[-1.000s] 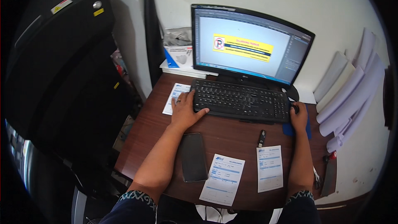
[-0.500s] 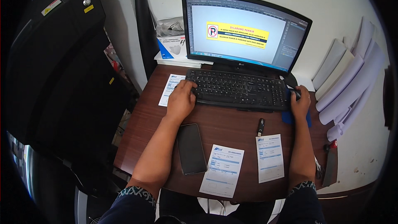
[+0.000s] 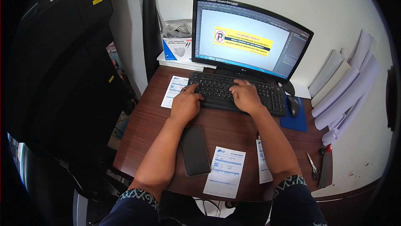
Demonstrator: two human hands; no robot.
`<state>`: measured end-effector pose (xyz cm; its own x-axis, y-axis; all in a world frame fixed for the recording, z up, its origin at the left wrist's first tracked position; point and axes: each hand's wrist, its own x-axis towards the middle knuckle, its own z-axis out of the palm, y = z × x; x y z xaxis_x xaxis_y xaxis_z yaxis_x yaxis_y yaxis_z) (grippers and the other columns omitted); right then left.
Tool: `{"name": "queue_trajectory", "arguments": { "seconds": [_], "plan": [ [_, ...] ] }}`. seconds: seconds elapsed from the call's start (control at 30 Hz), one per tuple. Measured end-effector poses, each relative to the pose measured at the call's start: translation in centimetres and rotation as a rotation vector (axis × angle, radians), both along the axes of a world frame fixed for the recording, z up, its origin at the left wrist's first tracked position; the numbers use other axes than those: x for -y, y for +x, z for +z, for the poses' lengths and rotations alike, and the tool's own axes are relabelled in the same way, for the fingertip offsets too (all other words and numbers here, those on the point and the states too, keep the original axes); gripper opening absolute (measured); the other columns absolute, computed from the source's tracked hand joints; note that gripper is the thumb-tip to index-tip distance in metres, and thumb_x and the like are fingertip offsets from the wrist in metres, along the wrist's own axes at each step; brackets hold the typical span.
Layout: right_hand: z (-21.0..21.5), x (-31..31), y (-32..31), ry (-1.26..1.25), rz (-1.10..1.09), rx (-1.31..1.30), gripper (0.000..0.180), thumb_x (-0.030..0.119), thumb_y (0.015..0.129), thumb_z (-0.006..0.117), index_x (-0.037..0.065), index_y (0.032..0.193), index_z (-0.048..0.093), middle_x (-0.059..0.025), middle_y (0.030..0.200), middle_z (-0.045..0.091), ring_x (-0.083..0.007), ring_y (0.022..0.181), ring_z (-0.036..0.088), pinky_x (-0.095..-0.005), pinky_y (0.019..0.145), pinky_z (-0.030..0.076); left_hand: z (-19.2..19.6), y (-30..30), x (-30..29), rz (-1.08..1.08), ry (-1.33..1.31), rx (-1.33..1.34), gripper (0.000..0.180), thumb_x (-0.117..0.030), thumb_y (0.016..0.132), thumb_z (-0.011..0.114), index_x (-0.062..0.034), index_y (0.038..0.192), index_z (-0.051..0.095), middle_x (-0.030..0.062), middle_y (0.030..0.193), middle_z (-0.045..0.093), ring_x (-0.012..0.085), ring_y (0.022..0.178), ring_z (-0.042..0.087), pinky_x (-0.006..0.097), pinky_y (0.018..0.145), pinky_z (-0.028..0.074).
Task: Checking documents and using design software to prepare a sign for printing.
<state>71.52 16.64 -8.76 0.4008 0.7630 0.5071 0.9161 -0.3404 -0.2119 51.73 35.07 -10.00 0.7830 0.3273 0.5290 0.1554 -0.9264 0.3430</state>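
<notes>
My left hand (image 3: 186,105) rests on the left end of the black keyboard (image 3: 217,89), fingers spread over the keys. Over the keyboard's right-centre part lies my right hand (image 3: 245,96), its fingers reaching onto the keys and holding nothing. Behind the keyboard stands a monitor (image 3: 250,25), showing a yellow sign design with a crossed-out P symbol. A black mouse (image 3: 293,106) sits untouched on a blue mouse pad (image 3: 295,122), right of the keyboard. Below my left hand, a dark smartphone (image 3: 195,150) lies face up beside my forearm.
Printed forms (image 3: 225,171) lie on the brown desk (image 3: 142,142), one partly under my right forearm. Scissors (image 3: 313,167) are at the right edge, near paper rolls (image 3: 338,88) leaning on the wall. A mask box (image 3: 177,49) stands left of the monitor; a large black machine (image 3: 62,79) fills the left.
My right hand has let go of the mouse and moved left onto the keyboard. My left hand remains at the keyboard's left end. The view has shifted slightly.
</notes>
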Motion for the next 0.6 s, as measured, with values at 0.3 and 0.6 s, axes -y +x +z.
{"name": "queue_trajectory", "arguments": {
  "seconds": [0.3,0.6],
  "plan": [
    [1.6,16.2,5.7,0.408,-0.35,0.175,0.013,0.008,0.085,0.064,0.002,0.097,0.068,-0.0212,0.108,0.068,-0.0396,0.105,0.063,-0.0468,0.093,0.048,0.1,0.2,-0.4,0.03,-0.034,0.243,0.031,-0.008,0.081,0.066,-0.0087,0.112,0.071,0.0142,0.128,0.062,0.0348,0.115,0.059,0.046,0.096,0.048],
    [-3.4,19.6,9.8,0.385,-0.567,-0.023,0.022,0.014,0.086,0.069,0.004,0.106,0.066,-0.0167,0.106,0.066,-0.0371,0.102,0.062,-0.0447,0.093,0.048,-0.8,0.2,-0.7,0.094,-0.025,0.194,0.03,-0.014,0.084,0.067,-0.0103,0.114,0.07,0.0139,0.127,0.061,0.0334,0.114,0.058,0.046,0.096,0.043]
  ]
}}
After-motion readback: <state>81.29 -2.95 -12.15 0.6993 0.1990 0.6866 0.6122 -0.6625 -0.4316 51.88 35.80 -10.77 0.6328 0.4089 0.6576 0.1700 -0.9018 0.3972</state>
